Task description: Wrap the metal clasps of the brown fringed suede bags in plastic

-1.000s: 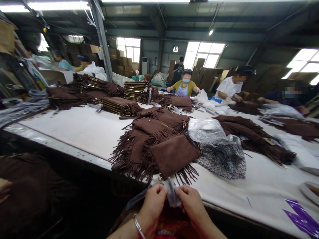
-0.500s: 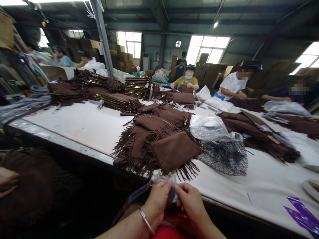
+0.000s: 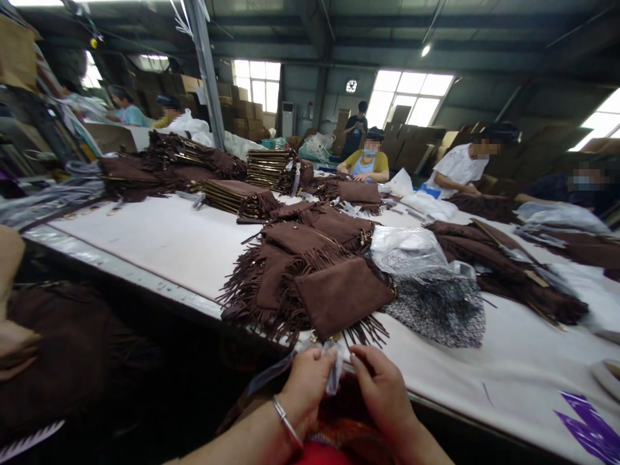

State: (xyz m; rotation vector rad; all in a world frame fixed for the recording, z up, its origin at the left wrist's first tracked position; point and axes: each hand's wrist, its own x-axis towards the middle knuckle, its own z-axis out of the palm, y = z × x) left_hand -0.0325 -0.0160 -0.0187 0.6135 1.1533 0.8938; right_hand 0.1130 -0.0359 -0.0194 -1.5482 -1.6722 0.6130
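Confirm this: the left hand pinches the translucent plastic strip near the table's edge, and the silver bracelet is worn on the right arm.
The arm is wrong: the head view shows the silver bracelet on the left arm. The left hand does pinch the translucent plastic strip near the edge of the table.

So it's just one head cam, looking forward and down over the table's (image 3: pixel 145 242) near edge, hands (image 3: pixel 310 381) up close, room beyond.

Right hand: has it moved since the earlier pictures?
Yes: the right hand has shifted slightly right, away from the plastic strip, judged against the front pouch.
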